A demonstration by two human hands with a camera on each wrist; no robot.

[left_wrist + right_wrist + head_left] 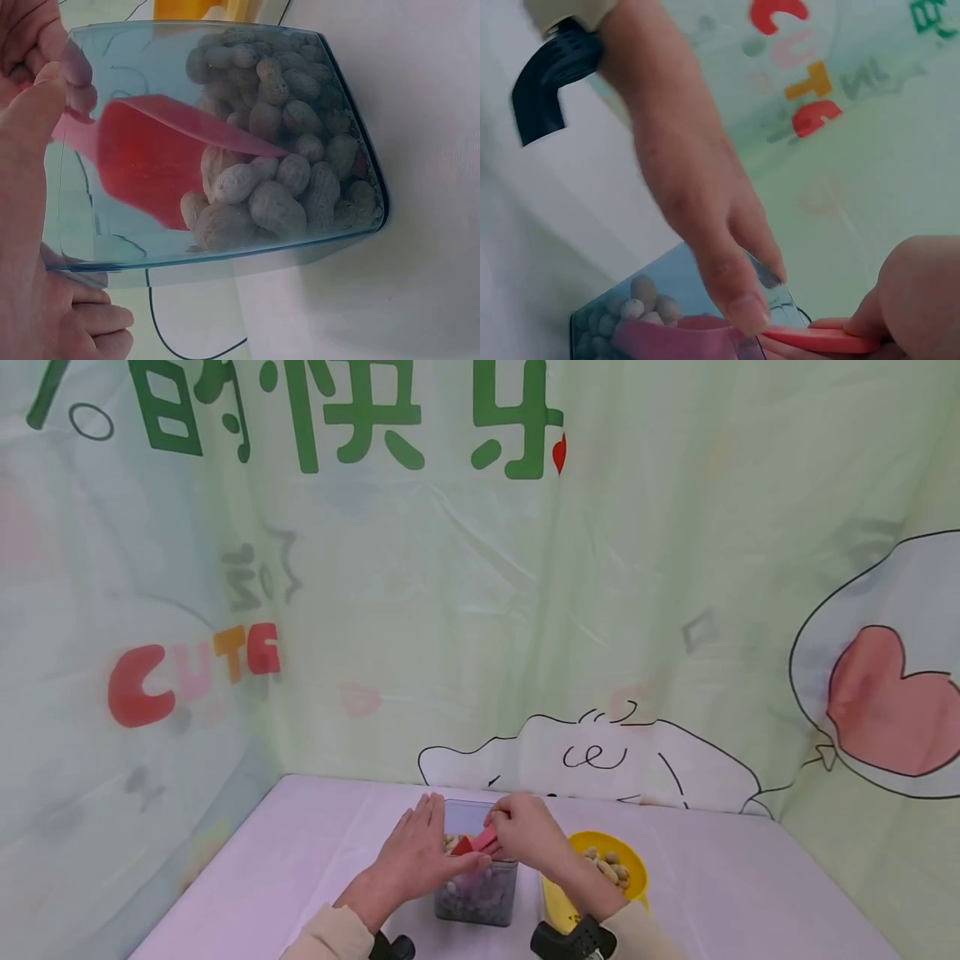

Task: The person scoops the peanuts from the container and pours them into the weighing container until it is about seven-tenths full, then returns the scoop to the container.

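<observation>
A clear bluish plastic container [483, 906] stands on the table, partly filled with peanuts in their shells [276, 208]. My left hand [420, 852] holds it at the left, the thumb along the near rim and the fingers by the left side. The right hand [527, 831] pinches the handle of a pink-red scoop [150, 154] above the rim. Through the wall in the left wrist view, the scoop's blade reaches down among the peanuts. In the right wrist view the scoop handle [821, 340] crosses the rim close to the left thumb.
Just right of the container sits a yellow bowl [639, 862] with peanuts in it, partly behind the right forearm. A pale cloth covers the table [720, 877]. Printed curtains [637, 593] hang behind and on both sides.
</observation>
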